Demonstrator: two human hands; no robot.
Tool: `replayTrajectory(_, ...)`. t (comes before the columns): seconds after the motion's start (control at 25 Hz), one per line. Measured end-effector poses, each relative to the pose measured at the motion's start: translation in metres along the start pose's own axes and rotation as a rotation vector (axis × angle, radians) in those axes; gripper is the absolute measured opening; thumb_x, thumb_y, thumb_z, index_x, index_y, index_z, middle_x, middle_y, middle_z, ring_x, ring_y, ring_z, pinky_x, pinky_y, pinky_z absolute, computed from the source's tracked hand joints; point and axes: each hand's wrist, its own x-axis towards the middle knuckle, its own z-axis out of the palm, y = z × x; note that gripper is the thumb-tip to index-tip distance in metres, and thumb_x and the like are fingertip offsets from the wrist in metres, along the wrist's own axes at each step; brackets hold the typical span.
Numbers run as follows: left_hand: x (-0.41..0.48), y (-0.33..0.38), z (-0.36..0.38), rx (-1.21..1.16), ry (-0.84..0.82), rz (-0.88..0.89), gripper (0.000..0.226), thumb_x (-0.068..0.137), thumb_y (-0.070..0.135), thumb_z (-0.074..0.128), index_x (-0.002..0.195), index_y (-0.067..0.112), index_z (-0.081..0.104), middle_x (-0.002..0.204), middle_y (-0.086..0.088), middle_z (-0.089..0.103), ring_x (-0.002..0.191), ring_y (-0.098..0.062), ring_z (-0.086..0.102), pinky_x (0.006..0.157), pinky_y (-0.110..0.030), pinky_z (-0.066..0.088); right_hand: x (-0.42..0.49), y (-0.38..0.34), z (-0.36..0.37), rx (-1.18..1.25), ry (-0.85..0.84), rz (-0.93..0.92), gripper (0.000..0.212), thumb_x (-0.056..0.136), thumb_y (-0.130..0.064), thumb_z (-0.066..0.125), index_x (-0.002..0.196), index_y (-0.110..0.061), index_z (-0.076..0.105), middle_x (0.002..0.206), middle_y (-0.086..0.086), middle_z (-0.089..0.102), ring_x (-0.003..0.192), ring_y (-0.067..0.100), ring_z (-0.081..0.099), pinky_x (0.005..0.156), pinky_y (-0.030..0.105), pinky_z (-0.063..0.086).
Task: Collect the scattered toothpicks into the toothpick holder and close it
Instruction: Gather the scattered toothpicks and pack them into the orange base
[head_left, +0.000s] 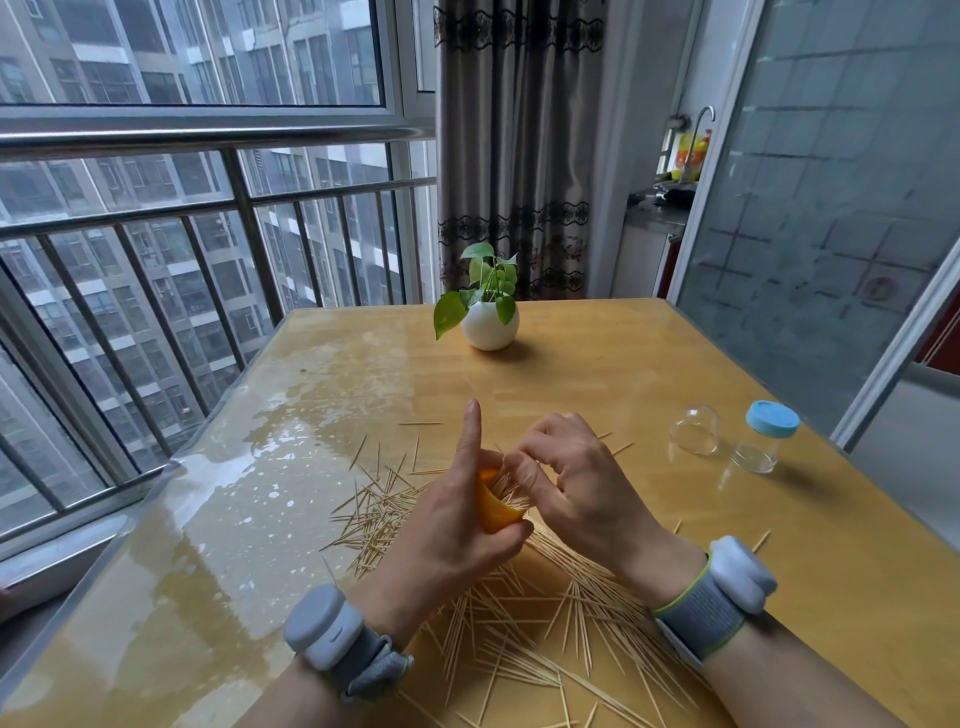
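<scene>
Your left hand (457, 514) is gripping the orange toothpick holder (496, 512) above the table (649, 374), index finger pointing up. Your right hand (576, 488) is pinching toothpicks into its mouth, while loose toothpicks (519, 639) are lying scattered underneath.

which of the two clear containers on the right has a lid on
The small clear jar with the light blue cap, standing upright nearest the table's right edge. The clear dome-shaped cover just left of it is bare, with no cap.

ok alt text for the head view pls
A left hand holds an orange toothpick holder while the right hand feeds in toothpicks; many more toothpicks lie scattered on the wooden table.
</scene>
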Motion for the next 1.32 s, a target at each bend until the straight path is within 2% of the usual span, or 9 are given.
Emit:
replayTrajectory(0.16,0.000,0.001,0.000,-0.033,-0.067,-0.011,0.125,0.076,0.028,0.079,0.152,0.041,-0.019,0.122,0.014,0.056,0.099,-0.005,0.061,0.089,-0.017,0.047,0.006,-0.004,-0.008,0.191,-0.061,0.258,0.025,0.098,-0.042,0.053,0.107,-0.022,0.065,0.102,-0.007,0.062,0.096,0.007,0.058,0.081,0.024,0.049)
replayTrajectory(0.32,0.000,0.003,0.004,-0.068,-0.172,0.003,0.125,0.076,0.021,0.080,0.153,0.035,-0.016,0.122,0.015,0.058,0.109,0.002,0.057,0.092,-0.007,0.038,0.010,0.000,-0.017,0.343,-0.263,0.420,0.018,0.095,-0.027,0.061,0.088,-0.016,0.072,0.080,-0.001,0.071,0.073,0.012,0.064,0.076,0.041,0.053)
replayTrajectory(0.48,-0.001,0.001,0.004,-0.088,-0.121,0.012,0.122,0.076,0.024,0.081,0.154,0.037,-0.013,0.120,0.013,0.057,0.105,-0.001,0.058,0.091,-0.011,0.042,0.011,0.000,-0.023,0.463,-0.106,0.472,0.012,0.094,-0.017,0.063,0.089,-0.009,0.070,0.072,-0.001,0.066,0.066,0.006,0.056,0.064,0.025,0.048)
replayTrajectory(0.6,-0.002,-0.003,0.002,-0.116,-0.061,-0.011,0.119,0.074,0.040,0.077,0.153,0.045,-0.012,0.126,0.009,0.055,0.099,-0.010,0.063,0.090,-0.025,0.051,0.012,0.001,-0.033,0.491,-0.029,0.494,0.008,0.093,-0.014,0.064,0.091,-0.008,0.068,0.074,0.003,0.070,0.063,0.004,0.057,0.058,0.018,0.045)
replayTrajectory(0.72,-0.002,-0.004,0.003,-0.176,-0.039,-0.049,0.117,0.071,0.044,0.075,0.154,0.046,-0.008,0.121,0.010,0.057,0.091,-0.010,0.065,0.081,-0.024,0.054,0.006,-0.003,-0.029,0.314,-0.217,0.389,0.011,0.093,-0.025,0.065,0.090,-0.017,0.073,0.083,0.001,0.071,0.074,0.008,0.064,0.070,0.033,0.054)
replayTrajectory(0.92,0.000,-0.001,0.000,-0.219,0.016,-0.054,0.106,0.071,0.042,0.079,0.155,0.034,0.016,0.114,0.011,0.057,0.093,-0.002,0.063,0.082,-0.020,0.053,-0.017,0.016,-0.063,0.130,-0.175,0.424,0.026,0.098,-0.035,0.054,0.119,-0.027,0.067,0.113,-0.015,0.066,0.106,0.002,0.061,0.088,0.022,0.049)
replayTrajectory(1.04,-0.002,0.004,-0.004,-0.208,0.068,-0.042,0.094,0.075,0.037,0.082,0.152,0.029,0.028,0.113,0.014,0.055,0.095,0.003,0.061,0.082,-0.016,0.053,-0.067,0.041,-0.088,-0.286,-0.321,0.607,0.059,0.097,-0.054,0.042,0.143,-0.018,0.045,0.144,-0.001,0.048,0.135,0.017,0.043,0.107,0.030,0.035)
replayTrajectory(1.16,-0.001,0.005,-0.007,-0.161,0.133,-0.022,0.097,0.072,0.052,0.079,0.151,0.027,0.029,0.110,0.015,0.054,0.092,0.003,0.060,0.079,-0.016,0.054,-0.113,0.042,-0.079,-0.532,-0.562,0.748,0.099,0.083,-0.077,0.010,0.157,-0.012,0.000,0.165,0.006,-0.001,0.152,0.020,0.000,0.122,0.034,0.003)
replayTrajectory(1.32,0.000,0.003,-0.015,-0.082,0.214,-0.045,0.095,0.078,0.032,0.080,0.154,0.028,0.024,0.108,0.018,0.054,0.088,0.001,0.060,0.074,-0.009,0.049,-0.107,0.013,-0.043,-0.474,-0.560,0.580,0.100,0.080,-0.077,-0.001,0.155,-0.011,-0.012,0.163,0.007,-0.015,0.150,0.018,-0.014,0.121,0.032,-0.009)
